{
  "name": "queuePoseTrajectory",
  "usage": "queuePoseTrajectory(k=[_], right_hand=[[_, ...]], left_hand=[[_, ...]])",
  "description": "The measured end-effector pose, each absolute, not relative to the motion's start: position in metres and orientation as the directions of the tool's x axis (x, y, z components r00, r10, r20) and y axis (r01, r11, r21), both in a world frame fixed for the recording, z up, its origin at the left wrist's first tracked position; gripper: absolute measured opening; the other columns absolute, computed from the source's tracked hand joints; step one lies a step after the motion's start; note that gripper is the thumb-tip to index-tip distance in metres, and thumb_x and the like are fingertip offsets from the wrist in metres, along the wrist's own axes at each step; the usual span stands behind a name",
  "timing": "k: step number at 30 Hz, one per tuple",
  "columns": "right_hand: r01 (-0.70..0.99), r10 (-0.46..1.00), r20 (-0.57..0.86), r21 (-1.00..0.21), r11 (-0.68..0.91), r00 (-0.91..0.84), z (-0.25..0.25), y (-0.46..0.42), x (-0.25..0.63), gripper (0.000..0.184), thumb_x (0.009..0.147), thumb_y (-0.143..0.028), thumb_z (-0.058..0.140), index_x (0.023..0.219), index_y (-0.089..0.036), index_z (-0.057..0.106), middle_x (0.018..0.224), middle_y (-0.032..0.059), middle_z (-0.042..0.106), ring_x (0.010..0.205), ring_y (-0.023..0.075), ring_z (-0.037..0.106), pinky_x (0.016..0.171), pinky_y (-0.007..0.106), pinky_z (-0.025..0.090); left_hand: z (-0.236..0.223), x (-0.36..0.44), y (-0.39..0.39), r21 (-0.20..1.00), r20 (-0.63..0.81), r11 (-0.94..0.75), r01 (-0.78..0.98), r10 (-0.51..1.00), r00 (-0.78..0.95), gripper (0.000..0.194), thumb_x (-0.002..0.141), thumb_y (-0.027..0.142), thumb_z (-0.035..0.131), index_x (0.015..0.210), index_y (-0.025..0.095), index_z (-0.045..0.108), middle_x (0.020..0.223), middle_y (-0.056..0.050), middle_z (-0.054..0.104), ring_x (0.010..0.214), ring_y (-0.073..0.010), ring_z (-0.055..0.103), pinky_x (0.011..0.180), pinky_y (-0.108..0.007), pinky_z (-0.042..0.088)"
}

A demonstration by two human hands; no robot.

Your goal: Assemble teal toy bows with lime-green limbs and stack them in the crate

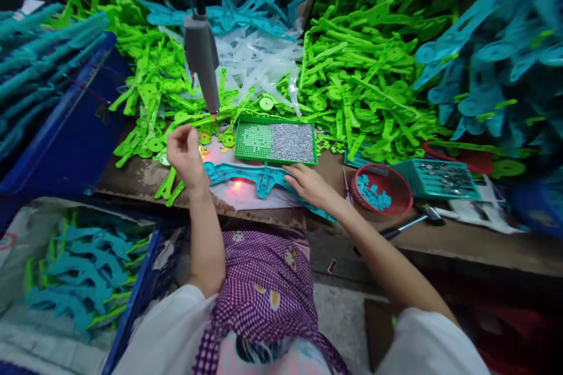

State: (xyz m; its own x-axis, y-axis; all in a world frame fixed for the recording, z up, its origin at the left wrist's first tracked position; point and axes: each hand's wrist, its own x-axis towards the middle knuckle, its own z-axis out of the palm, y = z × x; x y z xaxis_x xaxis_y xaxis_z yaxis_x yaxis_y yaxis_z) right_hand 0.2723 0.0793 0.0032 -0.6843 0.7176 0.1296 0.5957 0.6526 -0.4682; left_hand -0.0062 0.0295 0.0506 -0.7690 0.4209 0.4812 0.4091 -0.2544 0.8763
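Note:
A long blue plastic part (266, 180) with thin wires along it lies across a white sheet at the bench's front edge. My right hand (310, 187) grips its right-hand portion, the fingers laid over its upper edge. Above its left end, my left hand (183, 155) is raised with the fingers curled into a pinch; whatever they hold, if anything, is too small to make out. A grey electric screwdriver (202, 61) hangs tip down just beyond my left hand. Behind the blue part sits a green tray (275, 160) with small metal screws massed in its right half.
Heaps of green plastic arms (365, 82) and a pile of clear plastic pieces (257, 61) cover the back. To the right are a red basket (402, 202) of small blue pieces, a teal tray (448, 179) and a hammer (413, 222). Blue crates (83, 105) stand left.

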Motion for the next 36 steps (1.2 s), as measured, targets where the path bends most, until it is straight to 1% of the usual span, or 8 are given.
queuePoseTrajectory(k=[4, 8, 12, 16, 21, 25, 30, 36], right_hand=[[0.597, 0.691, 0.318, -0.35, 0.722, -0.649, 0.009, 0.046, 0.262, 0.034, 0.095, -0.033, 0.045, 0.119, -0.016, 0.062, 0.112, 0.0142, 0.066, 0.104, 0.0259, 0.061, 0.087, 0.044, 0.05], [0.553, 0.643, 0.399, -0.328, 0.766, -0.654, -0.006, 0.017, 0.256, 0.028, 0.094, -0.029, 0.047, 0.113, -0.017, 0.064, 0.11, 0.0131, 0.066, 0.103, 0.0251, 0.06, 0.086, 0.042, 0.049], [0.579, 0.697, 0.378, -0.39, 0.717, -0.609, -0.025, 0.011, 0.255, 0.029, 0.094, -0.028, 0.045, 0.115, -0.021, 0.064, 0.11, 0.0119, 0.065, 0.101, 0.0249, 0.06, 0.086, 0.043, 0.049], [0.576, 0.696, 0.346, -0.394, 0.716, -0.629, -0.029, 0.011, 0.254, 0.029, 0.094, -0.028, 0.044, 0.115, -0.021, 0.064, 0.109, 0.0118, 0.066, 0.101, 0.0254, 0.06, 0.086, 0.043, 0.048], [0.554, 0.721, 0.414, -0.463, 0.692, -0.556, -0.025, 0.009, 0.256, 0.028, 0.094, -0.027, 0.046, 0.115, -0.023, 0.063, 0.109, 0.0108, 0.065, 0.103, 0.024, 0.061, 0.089, 0.044, 0.049], [0.676, 0.787, 0.533, -0.458, 0.577, -0.311, -0.026, 0.006, 0.262, 0.028, 0.092, -0.029, 0.051, 0.117, -0.022, 0.061, 0.112, 0.0118, 0.064, 0.106, 0.0254, 0.06, 0.092, 0.046, 0.048], [0.787, 0.861, 0.401, -0.398, 0.471, -0.312, -0.033, 0.011, 0.266, 0.035, 0.091, -0.035, 0.051, 0.121, -0.019, 0.06, 0.115, 0.015, 0.064, 0.103, 0.0286, 0.06, 0.084, 0.046, 0.05], [0.705, 0.886, 0.358, -0.545, 0.454, -0.294, -0.028, 0.013, 0.27, 0.034, 0.092, -0.037, 0.051, 0.118, -0.019, 0.063, 0.116, 0.0149, 0.065, 0.108, 0.0278, 0.06, 0.091, 0.048, 0.049]], left_hand=[[0.053, -0.027, 0.02, 0.739, 0.526, -0.205, 0.641, 0.771, -0.359, 0.018, 0.085, 0.032, 0.063, 0.098, 0.019, 0.067, 0.095, -0.003, 0.065, 0.09, -0.0161, 0.061, 0.086, -0.031, 0.048], [0.022, -0.052, -0.021, 0.476, 0.242, -0.173, 0.862, 0.968, 0.061, 0.028, 0.076, 0.037, 0.073, 0.101, 0.023, 0.07, 0.109, -0.008, 0.066, 0.105, -0.0263, 0.059, 0.097, -0.044, 0.041], [-0.004, -0.075, -0.038, 0.574, 0.165, -0.118, 0.81, 0.986, 0.027, 0.023, 0.08, 0.04, 0.067, 0.093, 0.021, 0.071, 0.118, -0.01, 0.063, 0.108, -0.0256, 0.059, 0.097, -0.044, 0.043], [0.003, -0.079, -0.027, 0.785, 0.1, -0.004, 0.619, 0.988, -0.121, 0.028, 0.077, 0.047, 0.066, 0.079, 0.019, 0.07, 0.091, -0.007, 0.07, 0.089, -0.0216, 0.064, 0.086, -0.037, 0.049], [0.017, -0.062, -0.021, 0.867, 0.021, 0.116, 0.485, 0.963, -0.268, 0.032, 0.078, 0.049, 0.065, 0.085, 0.018, 0.067, 0.074, -0.002, 0.069, 0.067, -0.0171, 0.064, 0.068, -0.028, 0.05], [0.0, -0.041, -0.021, 0.976, -0.01, 0.086, 0.201, 0.935, -0.354, 0.038, 0.075, 0.053, 0.066, 0.087, 0.018, 0.058, 0.076, -0.001, 0.069, 0.07, -0.0164, 0.067, 0.07, -0.029, 0.054], [-0.01, -0.034, -0.024, 0.991, -0.072, 0.021, -0.135, 0.92, -0.385, 0.049, 0.068, 0.059, 0.072, 0.088, 0.02, 0.05, 0.078, -0.001, 0.067, 0.069, -0.0158, 0.069, 0.067, -0.029, 0.056], [0.029, -0.014, -0.074, 0.986, 0.157, -0.165, -0.002, 0.945, -0.287, 0.027, 0.081, 0.046, 0.068, 0.082, 0.02, 0.06, 0.089, -0.005, 0.069, 0.081, -0.018, 0.069, 0.077, -0.034, 0.057]])
